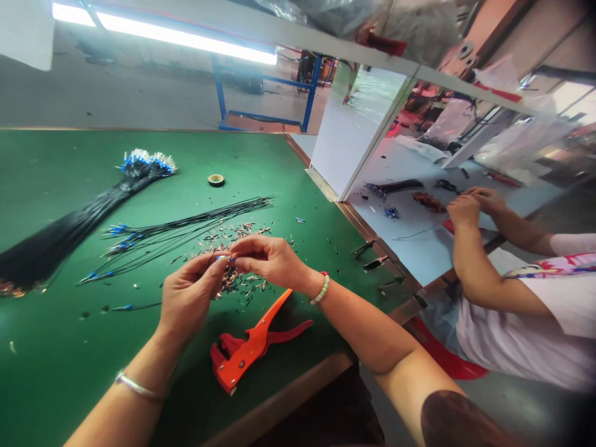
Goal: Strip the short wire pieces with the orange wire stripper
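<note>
My left hand is closed in a pinch, and so is my right hand; their fingertips meet over the green table. Between them is a thin black wire with a small blue terminal, mostly covered by the fingers. Below my hands lies an orange-red wire stripper, its handles spread. A heap of short wire offcuts is scattered under and behind my fingers. To the left, several black wires with blue terminals lie loosely together, and a single wire reaches toward my left wrist.
A thick bundle of black wires with blue terminals lies at the left. A tape roll sits farther back. White panel divides the tables. At right, a co-worker's hands work over a pale table. A lamp hangs above.
</note>
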The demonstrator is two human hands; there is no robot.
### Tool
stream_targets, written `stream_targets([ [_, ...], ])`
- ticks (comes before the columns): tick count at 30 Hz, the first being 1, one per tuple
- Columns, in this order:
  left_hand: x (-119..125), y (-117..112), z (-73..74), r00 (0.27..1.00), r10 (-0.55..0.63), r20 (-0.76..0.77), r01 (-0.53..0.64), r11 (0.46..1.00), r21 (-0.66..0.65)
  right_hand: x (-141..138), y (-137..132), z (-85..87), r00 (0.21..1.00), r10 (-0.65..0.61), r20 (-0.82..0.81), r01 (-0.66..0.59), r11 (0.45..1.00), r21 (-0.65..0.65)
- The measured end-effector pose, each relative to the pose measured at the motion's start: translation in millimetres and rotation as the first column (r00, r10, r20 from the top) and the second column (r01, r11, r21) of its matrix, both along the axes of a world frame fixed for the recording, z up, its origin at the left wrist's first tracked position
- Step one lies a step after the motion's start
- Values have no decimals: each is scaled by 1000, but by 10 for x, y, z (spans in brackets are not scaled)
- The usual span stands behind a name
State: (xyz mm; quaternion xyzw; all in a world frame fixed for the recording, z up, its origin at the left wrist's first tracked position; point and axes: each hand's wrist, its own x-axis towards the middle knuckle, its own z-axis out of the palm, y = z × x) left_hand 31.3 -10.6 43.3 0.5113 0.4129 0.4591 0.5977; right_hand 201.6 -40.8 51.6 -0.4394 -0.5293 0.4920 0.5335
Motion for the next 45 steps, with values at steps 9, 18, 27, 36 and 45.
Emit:
stream_targets([
  [9, -16, 7, 46, 995, -97, 39, 99, 993, -61, -65, 17, -69, 999, -13, -43, 16, 998, 61],
  [18, -17, 16, -16, 990, -117, 78, 121, 991, -50, -21, 5, 52, 994, 16, -105, -24, 997, -76],
  [27, 24, 14, 78, 966, -166, 200, 198, 968, -153, -62, 32, -40, 998, 13, -60, -22, 988, -153],
  [36, -26, 59, 38, 964, -197, 177, 223, 965, -138, 20, 45, 7, 997, 64, -35, -70, 975, -213],
  [45, -81, 59, 13, 959, 112, -260, -49, 970, 236, 1083, 125, -25, 253, -369, 894, 568, 805, 171],
])
